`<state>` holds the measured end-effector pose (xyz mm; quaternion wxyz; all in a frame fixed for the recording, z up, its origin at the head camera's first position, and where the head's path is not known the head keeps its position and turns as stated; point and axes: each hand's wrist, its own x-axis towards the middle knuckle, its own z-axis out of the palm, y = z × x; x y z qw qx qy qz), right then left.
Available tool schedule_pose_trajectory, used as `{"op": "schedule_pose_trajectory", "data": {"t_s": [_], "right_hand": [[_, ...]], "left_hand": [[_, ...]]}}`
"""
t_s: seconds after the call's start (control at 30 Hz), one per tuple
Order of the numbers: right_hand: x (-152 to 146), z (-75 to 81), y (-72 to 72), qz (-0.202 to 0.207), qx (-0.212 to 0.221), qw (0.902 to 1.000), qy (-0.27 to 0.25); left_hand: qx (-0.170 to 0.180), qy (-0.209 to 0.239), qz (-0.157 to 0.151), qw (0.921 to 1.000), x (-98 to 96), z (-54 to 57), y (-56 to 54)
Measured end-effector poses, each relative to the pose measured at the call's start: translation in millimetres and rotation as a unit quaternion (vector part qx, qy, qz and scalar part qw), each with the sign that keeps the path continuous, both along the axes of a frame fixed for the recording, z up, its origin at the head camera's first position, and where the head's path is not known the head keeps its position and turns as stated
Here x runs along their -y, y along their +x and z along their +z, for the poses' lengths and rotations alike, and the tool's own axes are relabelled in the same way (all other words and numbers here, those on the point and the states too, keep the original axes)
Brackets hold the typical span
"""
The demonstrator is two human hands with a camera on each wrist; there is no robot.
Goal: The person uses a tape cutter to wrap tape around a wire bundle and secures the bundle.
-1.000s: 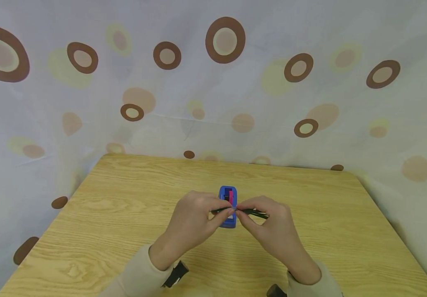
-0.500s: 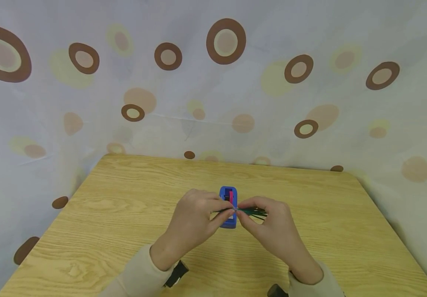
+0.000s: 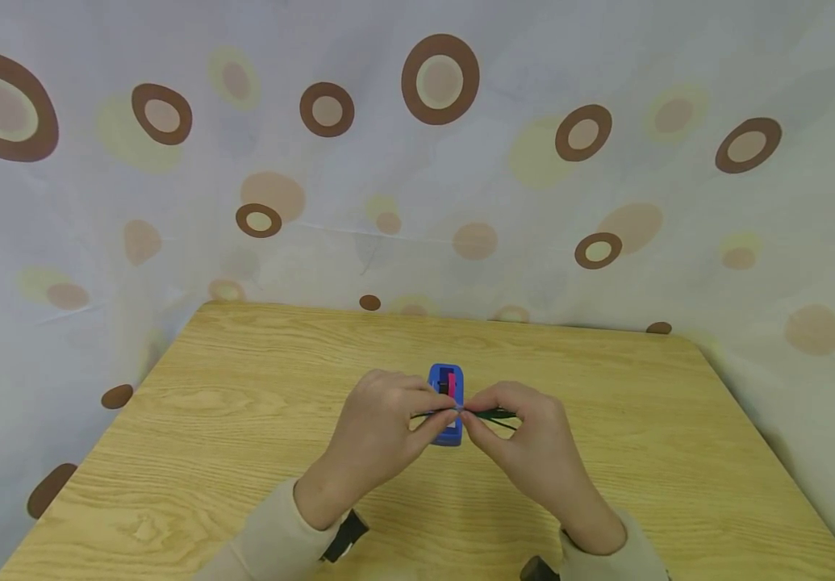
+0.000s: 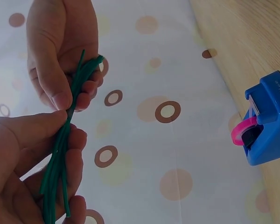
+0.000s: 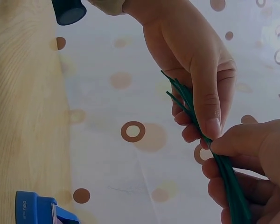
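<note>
In the head view, a bundle of thin green strips (image 3: 495, 415) is held level between both hands, in front of the blue tape dispenser (image 3: 447, 436). My left hand (image 3: 377, 432) pinches it between thumb and forefinger. My right hand (image 3: 533, 436) pinches it close beside, the fingertips almost meeting. In the left wrist view, the green bundle (image 4: 60, 151) runs across the curled fingers of the left hand (image 4: 14, 149). The right wrist view shows the right hand (image 5: 266, 154) holding the green bundle (image 5: 231, 186). The fingers hide the bundle's middle.
The tape dispenser, with a pink ring (image 4: 242, 132) inside, stands on the wooden table (image 3: 279, 355). A cloth with brown and cream circles (image 3: 417, 186) hangs behind and beside the table. Dark cameras (image 3: 344, 536) are worn at both wrists.
Both hands keep nearly the same place and pinch. The strips past the right fingers fanned out half a second ago and lie closer together now. The dispenser has not moved.
</note>
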<state>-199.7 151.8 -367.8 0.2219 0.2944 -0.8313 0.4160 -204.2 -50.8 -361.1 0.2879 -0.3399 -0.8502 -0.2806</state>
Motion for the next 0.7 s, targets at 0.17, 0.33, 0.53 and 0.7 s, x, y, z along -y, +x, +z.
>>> {"op": "schedule_pose_trajectory", "data": {"t_s": [0.17,0.33,0.53,0.7], "right_hand": [[-0.1,-2.9,-3.8,0.019,-0.059,0.9981,-0.004],[0.9,-4.1,-5.6,0.021,-0.094,0.9953,0.001],[0.3,-5.7,-5.4,0.021,-0.096,0.9952,0.008],[0.2,-7.0,-4.8,0.02,-0.101,0.9947,0.007]], "left_hand": [[0.018,0.008,0.0,0.9998,-0.1,0.0,-1.3],[0.026,0.012,0.003,0.9996,-0.3,0.9,-2.1],[0.038,0.0,0.008,0.9992,0.1,2.3,-2.2],[0.07,-0.019,0.007,0.9973,0.8,3.6,-2.2]]}}
